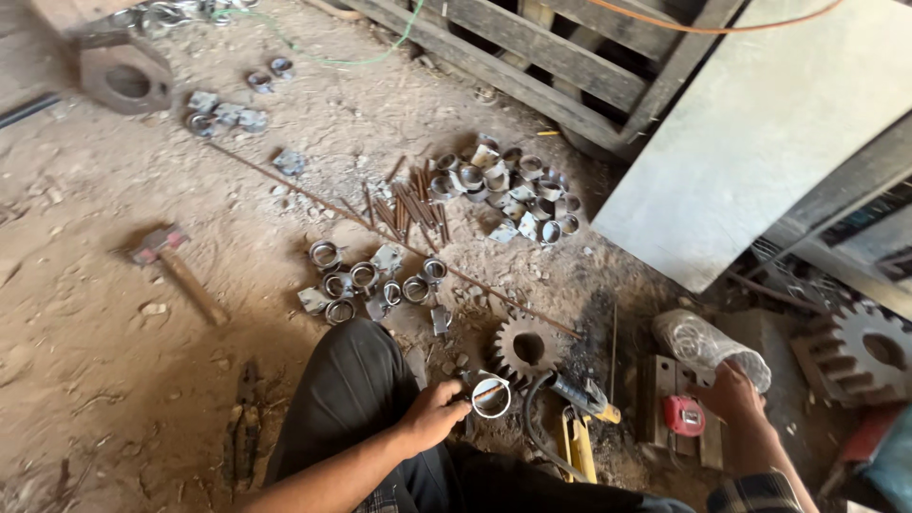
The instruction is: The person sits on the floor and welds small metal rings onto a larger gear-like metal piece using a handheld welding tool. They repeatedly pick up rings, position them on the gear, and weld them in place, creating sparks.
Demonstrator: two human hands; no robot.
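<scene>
We see a short metal ring [491,397] in the left hand [432,415], low in the middle of the view, just above the dirt floor [85,370]. The fingers are closed around the left side of the ring, and its round opening faces up to us. A thin dark rod lies across this opening.

Just beside the ring, on the right, is a dark gear wheel [527,349] flat on the ground, and below it a welding holder [581,397] with a yellow tip and a black cable. The left forearm passes over a knee in dark trousers [347,399].

The right hand [733,391] is well apart from the ring, at the right side. It rests against the open end of a clear plastic bag [708,347] that has rings inside. We cannot tell if its fingers grasp the bag or only touch it. A small red tape measure [684,415] lies on a wooden block just beside this hand, and a bigger gear wheel [860,353] stands further right.

Further up on the floor we see a group of similar rings with small plates [370,283], then a larger heap of them [508,190] next to a bundle of short rusty rods [410,204]. A long thin rod [380,233] runs diagonally between the two groups. A hammer [176,269] lies at the left, and pliers [245,418] lie near the knee.
</scene>
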